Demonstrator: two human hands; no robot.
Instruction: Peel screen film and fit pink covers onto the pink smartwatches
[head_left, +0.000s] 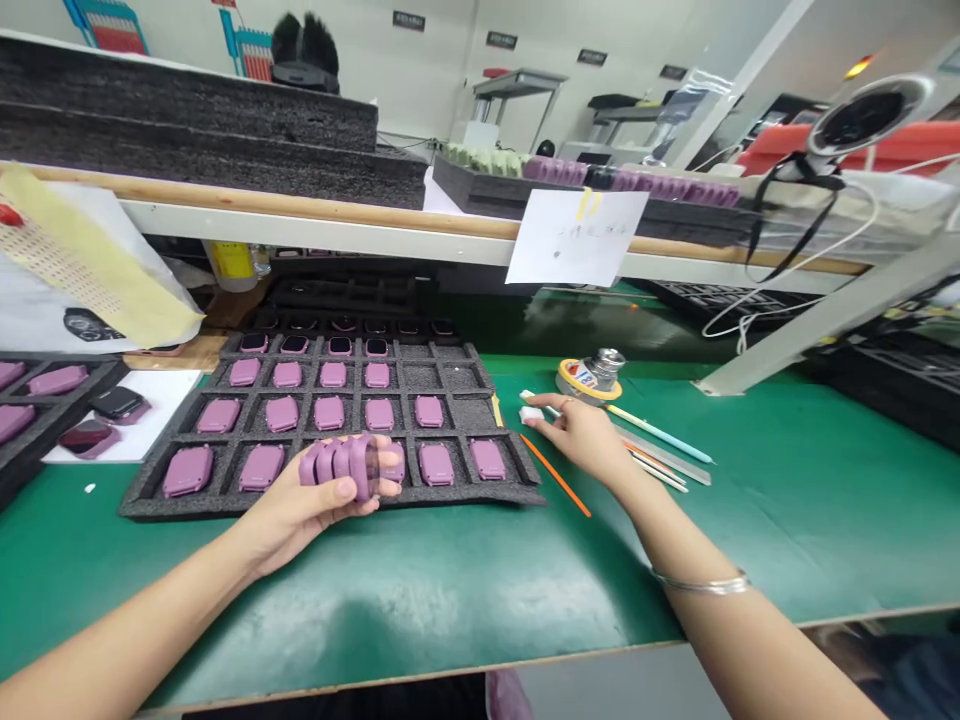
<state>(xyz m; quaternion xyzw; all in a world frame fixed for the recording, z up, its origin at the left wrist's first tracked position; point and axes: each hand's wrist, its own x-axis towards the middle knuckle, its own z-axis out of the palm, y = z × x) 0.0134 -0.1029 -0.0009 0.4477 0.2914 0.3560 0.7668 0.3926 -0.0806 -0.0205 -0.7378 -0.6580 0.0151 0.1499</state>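
My left hand (322, 490) is wrapped round a row of several purple watch cases (341, 462), standing side by side over the front of the black foam tray (442, 508). More purple watch cases (330, 413) lie in the tray's compartments, with dark-faced ones (340, 345) along the back. To the right of the tray, thumb and forefinger of my right hand (581, 432) close about a small white block (530, 415) at table height. Beside that hand lie an orange stick (556, 475), a light blue pen (660, 433) and a metal ruler (671, 460).
A tape roll (574, 380) with a metal-topped glass bottle (609, 365) stands behind my right hand. A shelf (450, 232) with a hanging paper note (576, 235) crosses above the bench. A slanted white post (832, 310) rises at right. Another foam tray (97, 375) sits at left.
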